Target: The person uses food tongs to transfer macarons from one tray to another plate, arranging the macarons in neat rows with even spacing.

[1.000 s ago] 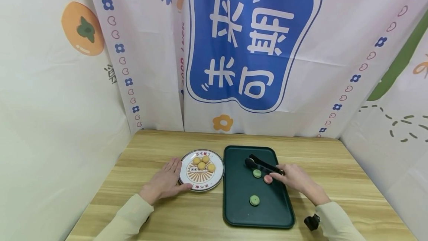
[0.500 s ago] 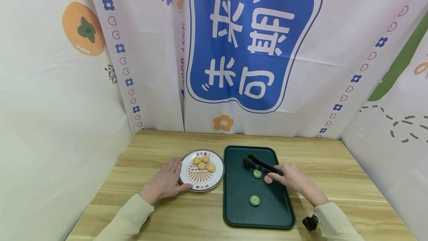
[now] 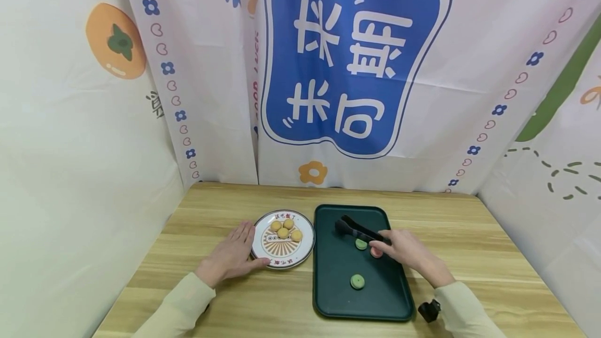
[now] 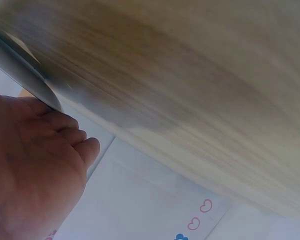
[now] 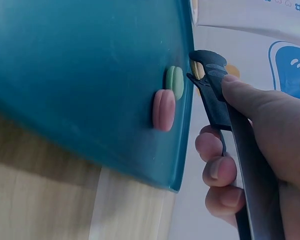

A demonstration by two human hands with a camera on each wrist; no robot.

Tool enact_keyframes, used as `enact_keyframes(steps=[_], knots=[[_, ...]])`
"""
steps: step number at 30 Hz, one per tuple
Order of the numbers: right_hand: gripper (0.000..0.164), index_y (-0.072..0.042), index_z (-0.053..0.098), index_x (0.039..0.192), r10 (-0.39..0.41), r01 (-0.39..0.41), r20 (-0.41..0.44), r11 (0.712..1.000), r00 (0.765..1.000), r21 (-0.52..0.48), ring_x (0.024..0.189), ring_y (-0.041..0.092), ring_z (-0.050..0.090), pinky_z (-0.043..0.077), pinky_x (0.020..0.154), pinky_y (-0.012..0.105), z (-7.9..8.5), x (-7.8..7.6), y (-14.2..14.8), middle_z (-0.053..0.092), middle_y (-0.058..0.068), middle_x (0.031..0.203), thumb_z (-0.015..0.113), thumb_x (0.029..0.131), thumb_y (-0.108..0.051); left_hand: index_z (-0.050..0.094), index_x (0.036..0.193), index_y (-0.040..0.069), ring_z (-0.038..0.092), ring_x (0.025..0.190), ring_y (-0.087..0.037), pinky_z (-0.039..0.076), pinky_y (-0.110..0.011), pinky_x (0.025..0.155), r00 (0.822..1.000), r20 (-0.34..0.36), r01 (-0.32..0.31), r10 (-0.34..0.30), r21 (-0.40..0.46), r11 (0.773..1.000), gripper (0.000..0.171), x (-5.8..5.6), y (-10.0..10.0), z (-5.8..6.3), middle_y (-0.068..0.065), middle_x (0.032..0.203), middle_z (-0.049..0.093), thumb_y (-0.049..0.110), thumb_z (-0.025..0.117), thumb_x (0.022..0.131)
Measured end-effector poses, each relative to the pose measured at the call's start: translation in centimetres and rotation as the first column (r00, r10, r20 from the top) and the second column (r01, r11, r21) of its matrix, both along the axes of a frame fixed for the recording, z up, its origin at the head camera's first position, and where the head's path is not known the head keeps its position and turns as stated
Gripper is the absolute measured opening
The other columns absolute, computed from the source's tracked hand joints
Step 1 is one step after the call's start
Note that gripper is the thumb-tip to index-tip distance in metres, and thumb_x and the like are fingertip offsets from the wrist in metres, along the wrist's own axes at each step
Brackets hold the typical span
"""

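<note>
My right hand (image 3: 412, 252) grips a pair of black tongs (image 3: 358, 230) above the dark green tray (image 3: 335, 299). Pinched between the tong tips is a yellow macaron (image 5: 198, 70), plain in the right wrist view. Below the tongs, a green macaron (image 3: 361, 244) and a pink macaron (image 3: 376, 252) lie on the tray, partly covered from the head camera. Another green macaron (image 3: 357, 281) lies nearer the front. My left hand (image 3: 233, 254) rests at the left rim of a white plate (image 3: 305, 250), fingers extended, thumb along its front edge. Several yellow macarons (image 3: 283, 232) sit on that plate.
Plate and tray stand side by side on a wood-grain table (image 3: 277, 306). A printed cloth (image 3: 220, 134) hangs behind the table's back edge, with more cloth at both sides. A small black object (image 3: 429, 310) is at the right sleeve's cuff.
My right hand and the tongs have shifted slightly left over the tray, toward the plate. The left hand, the plate and the macarons on the tray stay where they were.
</note>
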State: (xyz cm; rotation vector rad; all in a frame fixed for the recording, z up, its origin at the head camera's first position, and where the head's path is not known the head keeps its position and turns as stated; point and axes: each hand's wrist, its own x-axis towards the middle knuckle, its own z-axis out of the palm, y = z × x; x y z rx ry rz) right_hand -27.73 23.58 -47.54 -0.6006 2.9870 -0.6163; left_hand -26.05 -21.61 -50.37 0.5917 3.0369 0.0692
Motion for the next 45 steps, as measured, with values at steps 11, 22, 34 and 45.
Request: enact_keyframes(steps=[11,22,34,45], knots=[[0.042,-0.015,0.071,0.109,0.017,-0.014,0.087,0.999,0.996,-0.041,0.070,0.003,0.061,0.052,0.069,0.030,0.4,0.0,-1.3,0.073,-0.011,0.073,0.054,0.097,-0.051,0.025,0.150,-0.010,0.020,0.150,-0.039,0.022,-0.048,0.124,1.000,0.005,-0.001,0.001,0.003,1.000,0.109,0.2,0.0,0.1,-0.027,0.160,0.021,0.078,0.038,0.088],[0.063,-0.003,0.060,0.134,0.021,-0.015,0.114,0.998,0.993,-0.053,0.058,0.004,0.060,0.057,0.080,0.035,1.0,0.0,-3.2,0.066,-0.003,0.060,0.054,0.096,-0.053,0.024,0.150,-0.011,0.019,0.150,-0.040,0.021,-0.049,0.124,1.000,0.016,-0.012,0.011,0.023,1.000,0.108,0.3,-0.1,0.1,-0.028,0.160,0.021,0.077,0.041,0.088],[0.060,-0.005,0.063,0.131,0.076,-0.073,0.066,0.996,0.995,-0.048,0.048,0.004,0.051,0.045,0.055,0.020,1.0,-0.4,-4.7,0.059,-0.004,0.060,0.054,0.096,-0.053,0.025,0.150,-0.011,0.020,0.150,-0.040,0.021,-0.049,0.124,1.000,0.005,-0.008,0.008,0.043,0.999,0.109,0.2,0.0,-0.1,-0.029,0.159,0.022,0.077,0.042,0.088],[0.058,-0.005,0.065,0.128,0.109,-0.106,0.047,0.992,0.993,-0.061,0.043,0.005,0.043,0.035,0.043,0.018,1.4,-0.5,-6.5,0.045,-0.008,0.055,0.056,0.095,-0.052,0.026,0.150,-0.011,0.021,0.150,-0.040,0.021,-0.049,0.124,1.000,-0.006,-0.006,0.006,0.045,0.999,0.110,0.0,-0.1,-0.3,-0.029,0.159,0.023,0.078,0.042,0.087]])
